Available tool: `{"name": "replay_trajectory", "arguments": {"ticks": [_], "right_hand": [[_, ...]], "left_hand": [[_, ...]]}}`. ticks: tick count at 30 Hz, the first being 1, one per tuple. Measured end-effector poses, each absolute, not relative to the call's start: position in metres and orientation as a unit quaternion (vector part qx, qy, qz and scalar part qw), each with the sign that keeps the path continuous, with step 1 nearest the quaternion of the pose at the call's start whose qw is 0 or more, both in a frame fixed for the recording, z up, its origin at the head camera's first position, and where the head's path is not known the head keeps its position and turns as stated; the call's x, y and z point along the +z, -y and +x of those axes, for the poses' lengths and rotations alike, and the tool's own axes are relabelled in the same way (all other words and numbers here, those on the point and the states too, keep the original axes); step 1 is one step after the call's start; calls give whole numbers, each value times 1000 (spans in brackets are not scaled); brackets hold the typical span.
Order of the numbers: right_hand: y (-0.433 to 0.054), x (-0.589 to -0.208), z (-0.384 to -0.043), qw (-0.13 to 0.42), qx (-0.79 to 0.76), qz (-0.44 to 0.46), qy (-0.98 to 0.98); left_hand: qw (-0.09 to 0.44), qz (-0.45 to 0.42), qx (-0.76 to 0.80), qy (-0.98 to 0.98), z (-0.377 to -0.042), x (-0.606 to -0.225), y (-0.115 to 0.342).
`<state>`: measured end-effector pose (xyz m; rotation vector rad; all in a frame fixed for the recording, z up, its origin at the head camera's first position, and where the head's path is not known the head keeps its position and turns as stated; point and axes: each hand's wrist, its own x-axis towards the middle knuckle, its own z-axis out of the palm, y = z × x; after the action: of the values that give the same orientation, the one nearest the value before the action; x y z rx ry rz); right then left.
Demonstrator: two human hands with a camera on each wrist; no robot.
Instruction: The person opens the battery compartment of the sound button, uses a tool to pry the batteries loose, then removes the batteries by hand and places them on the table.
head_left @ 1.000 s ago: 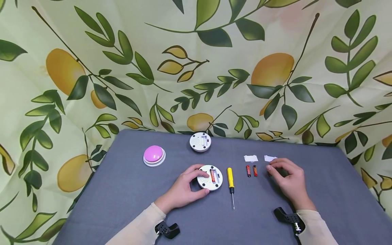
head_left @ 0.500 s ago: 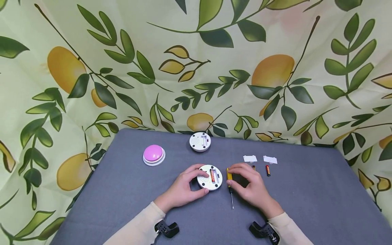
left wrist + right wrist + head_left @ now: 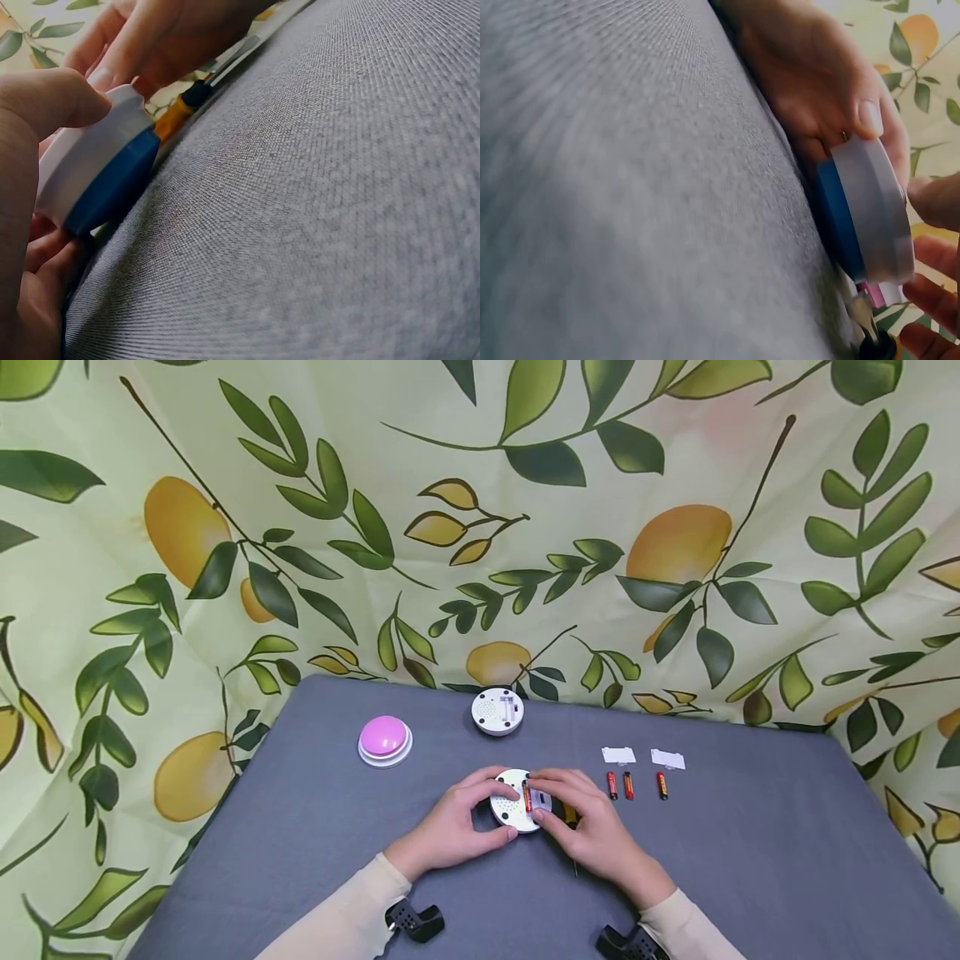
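My left hand (image 3: 457, 822) grips a round white push-button unit (image 3: 506, 810) by its rim, with its battery side facing up. Below the white rim, its blue underside (image 3: 116, 180) shows in the left wrist view. A red battery (image 3: 527, 796) lies in its compartment, near my left index finger. My right hand (image 3: 592, 827) reaches over the unit's right side, index finger and thumb bent at the compartment; whether something small sits between them is hidden. Partly under that hand lies a yellow screwdriver (image 3: 570, 815), its dark collar (image 3: 196, 94) and shaft visible in the left wrist view.
Three loose red batteries, among them the rightmost battery (image 3: 662, 785), lie right of my hands. Two white covers (image 3: 618, 755) sit just behind them. A second unit, battery side up (image 3: 497, 712), is at the back. A pink-domed button (image 3: 384, 737) stands at the left.
My right hand has moved left from beside the loose batteries, past the screwdriver, to the unit's compartment. The left hand keeps its grip on the unit. The head view has shifted slightly.
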<state>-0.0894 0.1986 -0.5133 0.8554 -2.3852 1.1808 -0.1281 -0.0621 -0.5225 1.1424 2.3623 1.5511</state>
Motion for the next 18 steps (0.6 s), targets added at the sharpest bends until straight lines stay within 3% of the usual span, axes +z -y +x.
{"name": "replay_trajectory", "arguments": {"ticks": [11, 18], "right_hand": [[-195, -503, -93, 156, 365, 290, 871], [-195, -503, -93, 182, 353, 307, 865]], "left_hand": [[32, 389, 512, -765, -127, -525, 61], [21, 396, 513, -761, -127, -527, 60]]}}
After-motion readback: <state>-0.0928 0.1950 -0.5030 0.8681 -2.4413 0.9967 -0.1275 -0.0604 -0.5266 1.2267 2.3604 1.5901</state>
